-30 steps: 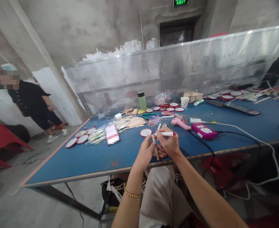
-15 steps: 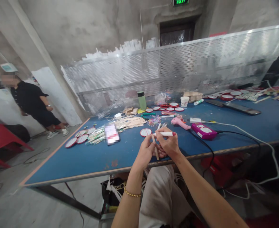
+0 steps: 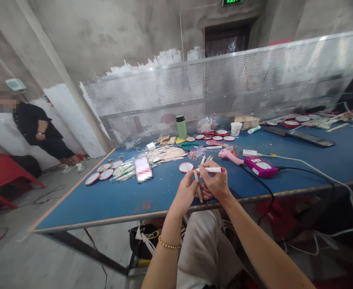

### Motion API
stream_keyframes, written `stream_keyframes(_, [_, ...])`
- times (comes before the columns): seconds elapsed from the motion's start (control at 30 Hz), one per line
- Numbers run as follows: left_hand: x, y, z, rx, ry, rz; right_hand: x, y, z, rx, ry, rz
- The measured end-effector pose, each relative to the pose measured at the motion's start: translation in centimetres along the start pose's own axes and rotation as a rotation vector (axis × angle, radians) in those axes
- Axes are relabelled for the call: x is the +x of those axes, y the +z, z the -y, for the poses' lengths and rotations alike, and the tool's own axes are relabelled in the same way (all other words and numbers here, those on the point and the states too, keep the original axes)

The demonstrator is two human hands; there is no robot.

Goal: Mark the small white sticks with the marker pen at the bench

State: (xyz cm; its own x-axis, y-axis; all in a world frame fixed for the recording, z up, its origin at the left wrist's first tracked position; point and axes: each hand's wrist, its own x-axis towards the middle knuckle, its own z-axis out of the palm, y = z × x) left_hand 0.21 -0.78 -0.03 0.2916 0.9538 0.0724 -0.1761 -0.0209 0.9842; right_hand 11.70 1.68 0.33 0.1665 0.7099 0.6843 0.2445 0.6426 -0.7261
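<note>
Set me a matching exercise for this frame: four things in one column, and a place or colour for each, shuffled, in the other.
Column one
1. Marker
2. Wooden stick
3. Glue gun
4. Tumbler

Column two
A. Pink, lying beside the purple box
B. In the right hand
C. Green with a dark lid, upright in front of the perforated metal panel
D. In the left hand

Pairs: 1-B, 2-D, 3-A, 4-C

Grey wall (image 3: 110, 32); perforated metal screen (image 3: 152, 96) along blue table (image 3: 110, 202); red chair (image 3: 5, 170).
</note>
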Motion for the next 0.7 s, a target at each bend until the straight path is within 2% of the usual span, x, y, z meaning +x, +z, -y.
stream_keyframes(0.57, [-0.16,-0.2,0.04,-0.008,-0.017,-0.018,-0.21,0.18,0.34,-0.016,0.035,0.015])
stream_keyframes(0.7, [-0.23,-0.16,-0.12,-0.006,-0.009,-0.012,-0.19,0.22,0.42,-0.02,0.003,0.007])
